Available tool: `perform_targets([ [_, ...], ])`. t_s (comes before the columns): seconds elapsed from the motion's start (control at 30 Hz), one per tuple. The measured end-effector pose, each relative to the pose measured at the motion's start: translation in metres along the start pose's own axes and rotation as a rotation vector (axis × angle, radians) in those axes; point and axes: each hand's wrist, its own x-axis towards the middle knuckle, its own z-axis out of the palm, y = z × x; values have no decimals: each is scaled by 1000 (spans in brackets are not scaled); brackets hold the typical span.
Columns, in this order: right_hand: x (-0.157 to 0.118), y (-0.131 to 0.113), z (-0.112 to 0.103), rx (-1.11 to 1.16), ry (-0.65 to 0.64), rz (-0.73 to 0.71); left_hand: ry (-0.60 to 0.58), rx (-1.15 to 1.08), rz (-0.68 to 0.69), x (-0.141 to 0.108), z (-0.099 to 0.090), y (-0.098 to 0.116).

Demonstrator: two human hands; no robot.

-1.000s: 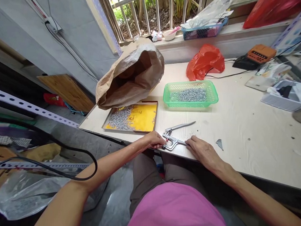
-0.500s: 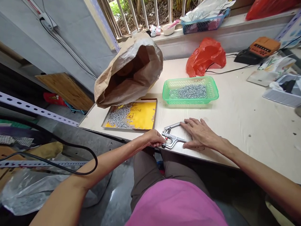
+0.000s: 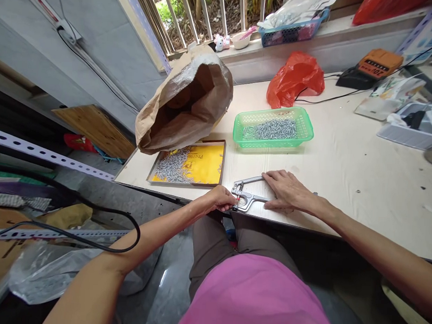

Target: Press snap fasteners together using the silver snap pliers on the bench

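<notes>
Near the table's front edge lies a silver spring-loaded hand plier [image 3: 249, 199], its two handles spread apart. My right hand [image 3: 287, 190] spans these handles, thumb at the lower one and fingers at the upper one. My left hand [image 3: 222, 198] is pinched closed at the plier's jaw end. A tiny red spot shows by those fingertips; what they hold is too small to make out. Left of the plier, a shallow tray [image 3: 223, 164] with a yellow bottom carries a heap of small metal pins [image 3: 173, 166]. More such pins [image 3: 275, 129] lie in a green plastic basket [image 3: 238, 134].
A large open brown paper bag [image 3: 189, 104] leans over the back of the tray. Behind the basket sit a red plastic bag [image 3: 295, 79] and an orange battery [image 3: 380, 63] on a black charger with a cable. A grey bin [image 3: 408, 133] stands at the right.
My right hand has shifted very slightly on the plier's handles. My left hand stays pinched at the jaw end, and the view has moved a little.
</notes>
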Motion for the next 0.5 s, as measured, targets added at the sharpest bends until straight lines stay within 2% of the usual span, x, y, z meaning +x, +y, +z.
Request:
perform_targets([
  [0.17,4,1,-5,-1,-67,51,8,8,11,-1,2,-2],
  [0.4,4,-3,-7,3,-51,83,48,151,83,-7,3,-4],
  [0.43,3,-4,-8,1,-52,92,88,225,126,-10,4,-4],
  [0.5,4,-7,-10,-19,-52,101,249,418,303,-15,8,-3],
])
